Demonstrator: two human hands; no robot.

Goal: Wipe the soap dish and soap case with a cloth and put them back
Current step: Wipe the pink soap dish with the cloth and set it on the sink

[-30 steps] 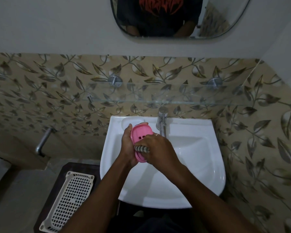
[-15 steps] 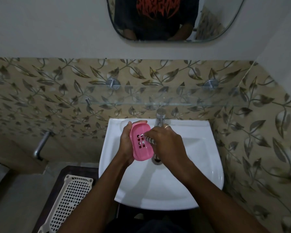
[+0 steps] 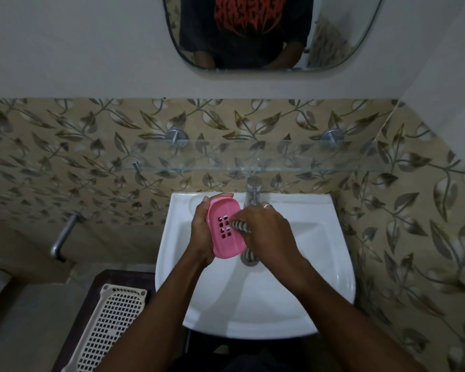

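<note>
A: Where was the soap dish point(image 3: 226, 228)?

B: It was over the white sink point(image 3: 330, 267), held up on edge with its pink slotted face toward the camera. The left hand point(image 3: 203, 234) was wrapped around its left side, thumb at the top rim and fingers hidden behind it.

A: And the cloth point(image 3: 239, 226)?

B: It was a striped one, bunched small. The right hand point(image 3: 266, 232) had its fingers pressed together around it and held it against the dish, just beside the slots. A bit more of the striped cloth showed below that hand, near the drain point(image 3: 249, 260).

A: Was the hand gripping tightly?

B: The fingers were curled shut on the cloth; I couldn't tell how hard. A ring showed on one finger.

A: What was around them?

B: The tap point(image 3: 253, 190) stood just behind the hands. Above it was a glass shelf point(image 3: 253, 157) on a leaf-patterned wall, then a mirror point(image 3: 333, 49). A white basket point(image 3: 110, 326) lay on a dark stand at the lower left, well apart from the sink's bowl.
</note>
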